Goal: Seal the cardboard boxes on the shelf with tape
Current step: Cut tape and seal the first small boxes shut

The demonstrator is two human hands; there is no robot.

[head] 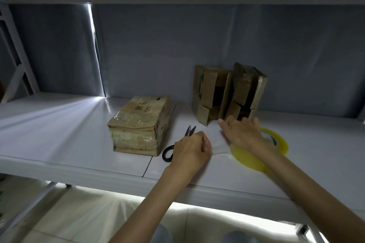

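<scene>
Two cardboard boxes (229,94) stand on end near the back of the shelf (59,130), leaning together, their front flaps gaping so that dark gaps show between them; these look unsealed. A third box (141,124) lies flat to their left, nearer the shelf's front edge, with glossy tape already across its top and end, so it appears finished.

Just in front of the standing pair lies the yellow tape roll (262,150), flat on the shelf. The right hand (243,133) rests over it with fingers straight and spread, holding the roll down. A clear strip of tape (219,147) runs leftward from the roll to the left hand (192,149), whose fingers are curled and seem to pinch the strip's free end, drawing it taut. Black scissors (178,143) lie on the shelf just behind that hand, between it and the flat box; whether the hand touches them I cannot tell.

The step in hand looks like pulling out a length of tape for the standing boxes. Next, the strip wants cutting with the scissors while kept taut and off the shelf, then a box's flaps pressed shut and the strip laid along the seam.
</scene>
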